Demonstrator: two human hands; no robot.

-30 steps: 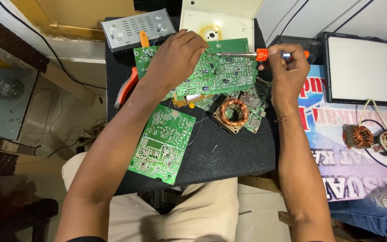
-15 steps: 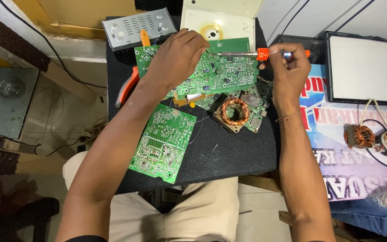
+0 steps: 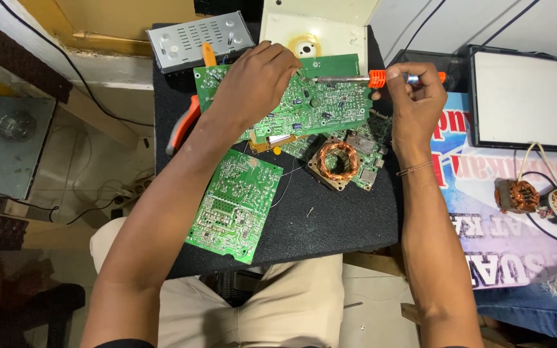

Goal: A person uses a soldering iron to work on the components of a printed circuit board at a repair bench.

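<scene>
Your hands work the large green circuit board (image 3: 291, 96) with a soldering iron.

Head view: your left hand (image 3: 253, 87) lies curled over the board, pressing it flat on the black mat (image 3: 330, 219); your right hand (image 3: 414, 103) is closed around the orange-collared soldering iron (image 3: 372, 78), its tip touching the board's upper edge. Judging from this, the work is mid-way: the tip is on a joint and nothing is lifted off. Below the board lies a smaller green board (image 3: 233, 203); to its lower right, a copper coil (image 3: 338, 161). Above the board sit a grey metal box (image 3: 198, 40) and a cream panel (image 3: 314, 29). Right of the board lies a blue, red and white printed banner (image 3: 485, 212), beside a white-faced screen (image 3: 527, 96).
</scene>
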